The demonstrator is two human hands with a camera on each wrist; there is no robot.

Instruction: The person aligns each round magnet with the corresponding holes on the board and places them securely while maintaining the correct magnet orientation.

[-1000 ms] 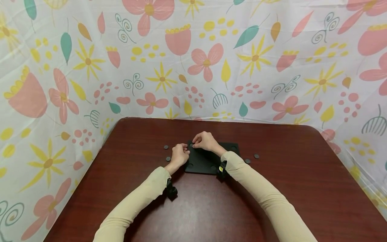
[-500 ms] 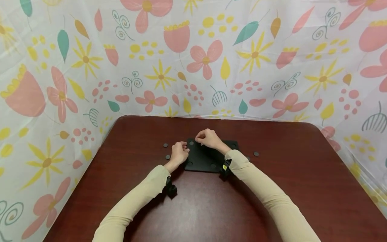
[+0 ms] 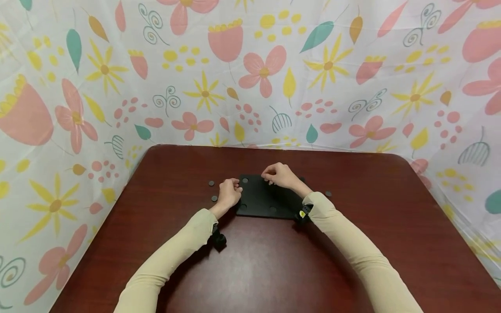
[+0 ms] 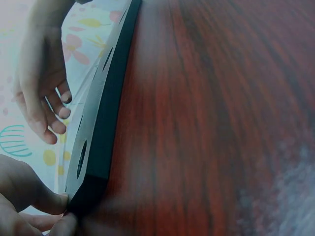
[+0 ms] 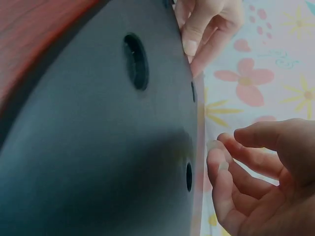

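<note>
A flat black board [image 3: 270, 200] with round holes lies on the dark wooden table [image 3: 274, 265]. My left hand [image 3: 228, 192] grips the board's left edge; in the left wrist view its fingertips [image 4: 34, 199] pinch the board's corner [image 4: 106, 123]. My right hand [image 3: 278, 175] hovers over the board's far edge with loosely curled fingers [image 5: 231, 162], and nothing shows between them. A small dark disc [image 3: 245, 180] sits in the far-left hole. The board [image 5: 88, 147] fills the right wrist view, with the left hand [image 5: 206, 24] at its edge.
Two loose black discs [image 3: 211, 183] [image 3: 214, 198] lie left of the board, and another disc [image 3: 328, 194] lies to its right. A flowered cloth [image 3: 250, 87] walls in the table at the back and sides.
My right hand left the far-left hole, where a disc now sits, and moved right along the board's far edge. The left hand stayed at the left edge.
</note>
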